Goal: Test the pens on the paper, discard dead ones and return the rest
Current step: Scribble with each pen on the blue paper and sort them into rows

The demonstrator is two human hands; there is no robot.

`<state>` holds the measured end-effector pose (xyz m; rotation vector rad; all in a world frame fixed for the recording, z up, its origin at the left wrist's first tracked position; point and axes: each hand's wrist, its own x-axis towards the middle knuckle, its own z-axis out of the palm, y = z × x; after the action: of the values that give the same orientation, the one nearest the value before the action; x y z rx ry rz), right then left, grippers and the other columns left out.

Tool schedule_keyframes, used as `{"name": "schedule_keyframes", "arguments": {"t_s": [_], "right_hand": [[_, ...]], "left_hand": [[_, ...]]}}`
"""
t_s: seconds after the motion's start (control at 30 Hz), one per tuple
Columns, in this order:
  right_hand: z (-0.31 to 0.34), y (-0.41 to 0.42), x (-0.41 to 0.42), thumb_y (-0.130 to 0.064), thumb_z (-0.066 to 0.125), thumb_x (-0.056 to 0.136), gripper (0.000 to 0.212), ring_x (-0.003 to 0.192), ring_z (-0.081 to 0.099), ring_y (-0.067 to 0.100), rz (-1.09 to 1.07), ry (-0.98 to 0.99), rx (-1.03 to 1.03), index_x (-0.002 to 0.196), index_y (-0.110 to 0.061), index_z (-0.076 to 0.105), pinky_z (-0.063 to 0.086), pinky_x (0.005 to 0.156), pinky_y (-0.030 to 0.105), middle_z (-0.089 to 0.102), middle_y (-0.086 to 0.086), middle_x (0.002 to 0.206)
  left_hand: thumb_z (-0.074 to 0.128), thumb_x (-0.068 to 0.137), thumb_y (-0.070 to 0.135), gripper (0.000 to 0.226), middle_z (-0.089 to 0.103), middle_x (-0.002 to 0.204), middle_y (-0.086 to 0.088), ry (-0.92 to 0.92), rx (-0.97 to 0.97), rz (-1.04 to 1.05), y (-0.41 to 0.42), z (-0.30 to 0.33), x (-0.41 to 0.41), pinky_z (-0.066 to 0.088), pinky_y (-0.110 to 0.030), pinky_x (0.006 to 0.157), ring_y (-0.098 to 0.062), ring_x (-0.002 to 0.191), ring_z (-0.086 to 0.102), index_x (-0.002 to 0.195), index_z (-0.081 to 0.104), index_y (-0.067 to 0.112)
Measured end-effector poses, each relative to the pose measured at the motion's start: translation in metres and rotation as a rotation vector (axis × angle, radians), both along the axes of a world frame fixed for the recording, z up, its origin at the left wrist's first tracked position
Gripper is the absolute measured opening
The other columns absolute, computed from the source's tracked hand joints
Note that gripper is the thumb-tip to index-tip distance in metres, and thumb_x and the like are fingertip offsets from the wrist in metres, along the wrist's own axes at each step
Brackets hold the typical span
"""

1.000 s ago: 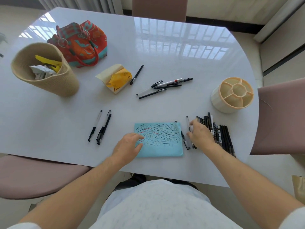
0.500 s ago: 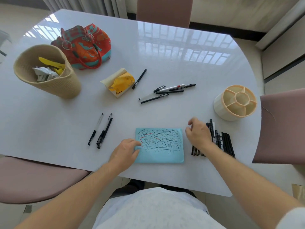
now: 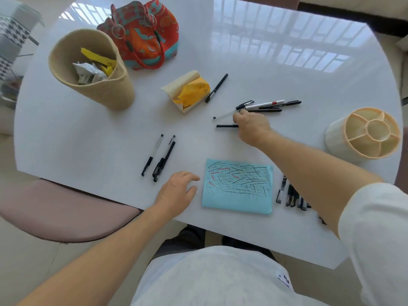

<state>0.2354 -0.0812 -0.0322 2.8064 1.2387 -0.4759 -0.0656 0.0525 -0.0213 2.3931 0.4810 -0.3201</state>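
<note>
A blue paper covered with black and red strokes lies near the table's front edge. My left hand rests flat just left of it, fingers apart and holding nothing. My right hand reaches over the paper to the table's middle, its fingers curled onto one end of a black pen. Just beyond it lies a cluster of pens. A row of dark pens lies right of the paper, partly hidden by my right forearm. The cream divided pen holder stands empty at the right.
A woven basket holding crumpled paper and yellow scraps stands at the far left, with a colourful handbag behind it. A yellow packet and a single black pen lie mid-table. Three pens lie left of the paper. Pink chairs surround the table.
My right hand left the pen row beside the paper and moved forward to the middle cluster, turning one black pen level. My left hand slid off the paper's edge.
</note>
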Motion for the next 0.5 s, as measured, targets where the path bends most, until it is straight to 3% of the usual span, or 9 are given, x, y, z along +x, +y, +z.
{"name": "schedule_keyframes", "arguments": {"t_s": [0.1, 0.17, 0.27, 0.4, 0.5], "right_hand": [[0.008, -0.016, -0.014, -0.009, 0.057, 0.084, 0.03, 0.093, 0.063, 0.034, -0.165, 0.124, 0.118, 0.113, -0.014, 0.063, 0.049, 0.075, 0.036, 0.06, 0.009, 0.112], [0.023, -0.034, -0.031, -0.011, 0.062, 0.081, 0.019, 0.084, 0.063, 0.025, -0.385, 0.272, 0.384, 0.099, -0.014, 0.068, 0.05, 0.076, 0.032, 0.064, 0.006, 0.097], [0.049, -0.064, -0.074, -0.01, 0.061, 0.08, 0.01, 0.063, 0.071, 0.016, -0.747, 0.628, 0.722, 0.082, -0.015, 0.069, 0.056, 0.063, 0.026, 0.072, 0.001, 0.067], [0.063, -0.1, -0.136, -0.004, 0.066, 0.092, 0.008, 0.059, 0.065, 0.032, -0.912, 0.964, 0.926, 0.086, -0.001, 0.071, 0.058, 0.063, 0.041, 0.066, 0.014, 0.068], [0.064, -0.119, -0.173, -0.003, 0.062, 0.097, 0.014, 0.058, 0.062, 0.028, -0.97, 1.032, 0.964, 0.088, 0.001, 0.072, 0.056, 0.058, 0.035, 0.068, 0.015, 0.071]], "left_hand": [[0.059, 0.095, 0.024, 0.027, 0.062, 0.117, 0.011, -0.016, -0.074, 0.04, 0.0, 0.005, 0.006, 0.051, -0.034, 0.091, -0.007, 0.105, 0.056, 0.122, 0.064, 0.026], [0.061, 0.095, 0.027, 0.028, 0.062, 0.115, 0.015, -0.037, -0.159, 0.083, -0.005, 0.01, 0.015, 0.052, -0.031, 0.089, 0.0, 0.099, 0.058, 0.122, 0.064, 0.029], [0.061, 0.095, 0.033, 0.032, 0.062, 0.115, 0.022, -0.041, -0.351, 0.11, -0.02, 0.023, 0.033, 0.051, -0.024, 0.087, 0.004, 0.094, 0.06, 0.128, 0.06, 0.034], [0.059, 0.098, 0.031, 0.035, 0.068, 0.107, 0.017, 0.029, -0.552, 0.02, -0.048, 0.036, 0.054, 0.053, -0.025, 0.082, -0.003, 0.083, 0.066, 0.133, 0.056, 0.035], [0.056, 0.098, 0.029, 0.016, 0.07, 0.081, 0.011, 0.085, -0.543, -0.147, -0.065, 0.041, 0.059, 0.053, -0.024, 0.071, -0.007, 0.07, 0.065, 0.107, 0.069, 0.032]]}}
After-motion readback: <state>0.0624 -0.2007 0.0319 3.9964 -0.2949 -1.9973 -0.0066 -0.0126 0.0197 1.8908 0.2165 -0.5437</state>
